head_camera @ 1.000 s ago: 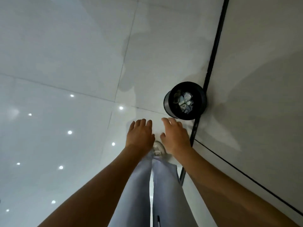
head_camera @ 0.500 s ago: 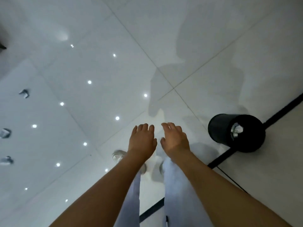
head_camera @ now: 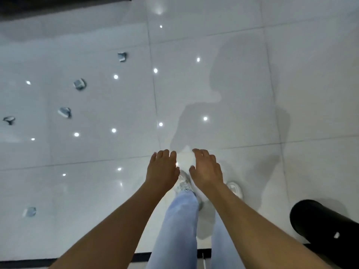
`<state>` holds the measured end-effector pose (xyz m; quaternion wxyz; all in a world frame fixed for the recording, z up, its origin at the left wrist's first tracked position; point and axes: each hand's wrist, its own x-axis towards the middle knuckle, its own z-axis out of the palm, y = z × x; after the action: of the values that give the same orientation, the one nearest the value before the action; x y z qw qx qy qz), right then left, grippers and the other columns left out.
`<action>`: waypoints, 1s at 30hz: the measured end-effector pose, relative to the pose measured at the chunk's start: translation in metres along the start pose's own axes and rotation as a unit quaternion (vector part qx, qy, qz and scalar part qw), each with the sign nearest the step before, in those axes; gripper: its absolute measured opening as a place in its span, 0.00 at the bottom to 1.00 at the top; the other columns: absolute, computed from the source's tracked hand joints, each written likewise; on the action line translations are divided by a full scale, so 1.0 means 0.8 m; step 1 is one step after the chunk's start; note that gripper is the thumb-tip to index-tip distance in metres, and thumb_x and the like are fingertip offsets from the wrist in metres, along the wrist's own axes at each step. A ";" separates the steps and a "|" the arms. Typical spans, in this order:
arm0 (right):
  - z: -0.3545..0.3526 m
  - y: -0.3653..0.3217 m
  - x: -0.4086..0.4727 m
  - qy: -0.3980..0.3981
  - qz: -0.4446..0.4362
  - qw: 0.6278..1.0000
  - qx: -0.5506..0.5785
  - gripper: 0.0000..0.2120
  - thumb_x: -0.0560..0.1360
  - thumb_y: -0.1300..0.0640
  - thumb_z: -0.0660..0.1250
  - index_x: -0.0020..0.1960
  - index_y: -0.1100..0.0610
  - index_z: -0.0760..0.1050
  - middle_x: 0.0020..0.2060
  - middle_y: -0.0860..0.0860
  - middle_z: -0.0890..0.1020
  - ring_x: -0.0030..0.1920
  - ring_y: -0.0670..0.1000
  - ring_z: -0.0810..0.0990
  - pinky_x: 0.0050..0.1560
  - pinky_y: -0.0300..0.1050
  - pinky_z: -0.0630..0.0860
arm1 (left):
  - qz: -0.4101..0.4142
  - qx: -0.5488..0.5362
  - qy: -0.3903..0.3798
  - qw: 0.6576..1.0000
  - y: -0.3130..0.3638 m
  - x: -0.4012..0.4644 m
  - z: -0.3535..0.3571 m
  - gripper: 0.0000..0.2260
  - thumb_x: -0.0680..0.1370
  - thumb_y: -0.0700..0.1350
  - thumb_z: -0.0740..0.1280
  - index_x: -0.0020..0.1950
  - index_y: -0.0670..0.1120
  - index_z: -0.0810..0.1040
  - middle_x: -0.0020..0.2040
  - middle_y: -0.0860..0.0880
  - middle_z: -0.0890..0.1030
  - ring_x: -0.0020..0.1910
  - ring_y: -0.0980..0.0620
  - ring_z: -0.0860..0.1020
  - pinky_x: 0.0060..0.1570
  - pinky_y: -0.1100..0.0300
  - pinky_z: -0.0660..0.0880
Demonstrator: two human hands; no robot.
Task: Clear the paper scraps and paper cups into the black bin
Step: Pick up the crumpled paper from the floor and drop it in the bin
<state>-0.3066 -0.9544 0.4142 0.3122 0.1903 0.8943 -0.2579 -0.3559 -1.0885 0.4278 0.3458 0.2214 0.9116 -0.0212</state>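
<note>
My left hand [head_camera: 162,168] and my right hand [head_camera: 206,167] are stretched out side by side over the white tiled floor, fingers relaxed and holding nothing. The black bin [head_camera: 320,224] stands at the lower right, partly cut off by the frame edge. Several crumpled paper scraps lie on the floor to the left: one scrap [head_camera: 122,56] farthest away, another scrap [head_camera: 79,84] nearer, a third scrap [head_camera: 65,112] below it, one scrap [head_camera: 9,119] at the left edge and one scrap [head_camera: 29,211] closest to me. All are well out of my hands' reach.
My legs in light blue jeans and white shoes [head_camera: 184,184] stand below my hands. A black floor strip [head_camera: 77,261] runs along the bottom. A dark edge [head_camera: 58,6] crosses the top left. Ceiling lights reflect as bright dots in the glossy tiles.
The view has swung left, away from the bin, which slid from the middle right to the lower right corner. More paper scraps have come into sight on the left. Both hands stay empty.
</note>
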 end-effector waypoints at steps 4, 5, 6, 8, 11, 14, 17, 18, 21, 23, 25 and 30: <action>0.011 -0.076 0.030 -0.013 -0.054 0.998 -0.044 0.25 0.78 0.57 0.60 0.74 0.52 0.60 0.69 0.51 0.68 0.65 0.55 0.70 0.60 0.48 0.70 | -0.058 -0.041 0.011 0.997 -0.075 -0.007 -0.004 0.22 0.80 0.52 0.58 0.72 0.45 0.63 0.67 0.47 0.70 0.68 0.47 0.67 0.72 0.54 0.57; 0.012 -0.091 0.038 -0.015 -0.066 0.996 -0.057 0.25 0.78 0.56 0.60 0.73 0.52 0.60 0.69 0.52 0.68 0.65 0.55 0.70 0.60 0.48 0.71 | -0.071 -0.051 0.015 0.996 -0.089 -0.006 -0.006 0.21 0.80 0.52 0.58 0.71 0.45 0.64 0.67 0.47 0.70 0.67 0.47 0.67 0.71 0.54 0.58; 0.011 -0.105 0.047 -0.019 -0.076 0.995 -0.068 0.24 0.78 0.56 0.61 0.73 0.52 0.60 0.69 0.52 0.69 0.65 0.55 0.71 0.60 0.48 0.71 | -0.082 -0.063 0.020 0.994 -0.102 -0.005 -0.009 0.21 0.80 0.52 0.58 0.71 0.45 0.64 0.67 0.47 0.70 0.67 0.47 0.68 0.70 0.55 0.59; 0.007 -0.131 0.066 -0.024 -0.095 0.991 -0.088 0.24 0.78 0.55 0.61 0.73 0.52 0.61 0.69 0.52 0.69 0.64 0.55 0.71 0.59 0.47 0.72 | -0.102 -0.093 0.031 0.990 -0.126 -0.001 -0.015 0.21 0.80 0.52 0.59 0.70 0.45 0.65 0.66 0.47 0.71 0.66 0.47 0.69 0.68 0.56 0.60; -0.002 -0.168 0.099 -0.037 -0.120 0.985 -0.116 0.24 0.78 0.55 0.61 0.73 0.52 0.61 0.69 0.52 0.69 0.62 0.54 0.72 0.56 0.45 0.73 | -0.127 -0.127 0.041 0.983 -0.159 0.011 -0.028 0.20 0.80 0.51 0.59 0.70 0.44 0.66 0.66 0.47 0.72 0.65 0.47 0.69 0.68 0.56 0.61; -0.014 -0.211 0.138 -0.057 -0.144 0.977 -0.148 0.24 0.78 0.56 0.61 0.73 0.53 0.61 0.68 0.52 0.69 0.62 0.55 0.71 0.58 0.48 0.71 | -0.154 -0.150 0.040 0.976 -0.196 0.031 -0.047 0.21 0.80 0.51 0.58 0.71 0.44 0.65 0.66 0.47 0.71 0.65 0.47 0.69 0.68 0.56 0.61; -0.034 -0.258 0.185 -0.075 -0.153 0.975 -0.145 0.25 0.77 0.57 0.61 0.73 0.54 0.61 0.68 0.53 0.68 0.65 0.56 0.69 0.60 0.50 0.70 | -0.184 -0.164 0.034 0.969 -0.231 0.057 -0.074 0.21 0.80 0.51 0.59 0.71 0.44 0.65 0.67 0.47 0.71 0.66 0.47 0.69 0.68 0.56 0.62; -0.043 -0.274 0.201 -0.077 -0.157 0.974 -0.144 0.25 0.77 0.57 0.61 0.73 0.54 0.61 0.68 0.53 0.68 0.65 0.56 0.69 0.60 0.50 0.70 | -0.190 -0.165 0.032 0.967 -0.242 0.066 -0.084 0.21 0.80 0.51 0.59 0.71 0.44 0.65 0.67 0.47 0.71 0.66 0.47 0.69 0.68 0.56 0.62; -0.074 -0.314 0.248 -0.089 -0.166 0.971 -0.150 0.26 0.77 0.57 0.61 0.74 0.53 0.60 0.69 0.53 0.67 0.65 0.55 0.69 0.61 0.50 0.70 | -0.201 -0.187 0.034 0.961 -0.274 0.102 -0.116 0.21 0.80 0.51 0.58 0.71 0.44 0.65 0.67 0.46 0.71 0.65 0.47 0.69 0.67 0.56 0.63; -0.096 -0.333 0.277 -0.097 -0.169 0.967 -0.164 0.26 0.78 0.57 0.61 0.74 0.52 0.59 0.71 0.52 0.65 0.66 0.55 0.68 0.61 0.50 0.70 | -0.214 -0.207 0.041 0.954 -0.293 0.127 -0.139 0.21 0.80 0.51 0.58 0.71 0.44 0.65 0.66 0.46 0.71 0.65 0.47 0.69 0.66 0.57 0.63; -0.116 -0.351 0.306 -0.096 -0.165 0.965 -0.181 0.27 0.78 0.56 0.61 0.75 0.52 0.58 0.72 0.53 0.64 0.68 0.55 0.67 0.61 0.50 0.70 | -0.227 -0.227 0.052 0.946 -0.311 0.151 -0.160 0.21 0.80 0.51 0.58 0.71 0.44 0.65 0.66 0.47 0.72 0.64 0.47 0.70 0.65 0.57 0.64; -0.136 -0.402 0.358 -0.105 -0.155 0.963 -0.196 0.27 0.78 0.55 0.60 0.75 0.52 0.57 0.70 0.53 0.65 0.65 0.56 0.68 0.58 0.49 0.70 | -0.243 -0.262 0.060 0.932 -0.355 0.194 -0.193 0.20 0.79 0.50 0.60 0.70 0.45 0.67 0.65 0.46 0.73 0.63 0.47 0.71 0.63 0.57 0.66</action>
<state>-0.7276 -1.0955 0.4097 0.3915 -0.0438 0.9082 -0.1413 -0.6737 -1.2546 0.4131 0.3203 -0.1041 0.9299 0.1481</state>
